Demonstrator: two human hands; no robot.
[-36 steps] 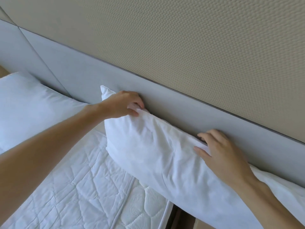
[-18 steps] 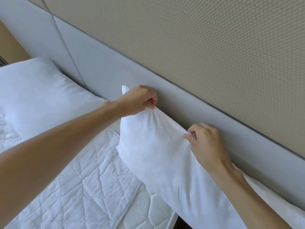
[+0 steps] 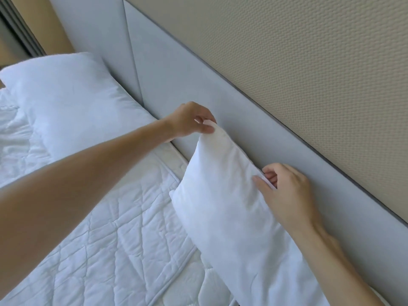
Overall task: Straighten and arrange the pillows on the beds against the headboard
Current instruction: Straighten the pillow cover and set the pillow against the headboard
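pillow [image 3: 225,199] long axis along headboard [image 3: 220,120], corner up

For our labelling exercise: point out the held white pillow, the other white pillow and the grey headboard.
Held white pillow [image 3: 223,208], head view, front face.
Other white pillow [image 3: 72,96], head view, top face.
Grey padded headboard [image 3: 176,80], head view, bare panel.

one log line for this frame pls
step: straighten near pillow | left hand: pinches top corner | right hand: pinches top edge | far pillow: flat by headboard

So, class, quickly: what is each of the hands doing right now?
Left hand: pinches the top corner of the near pillow.
Right hand: grips that pillow's upper edge.
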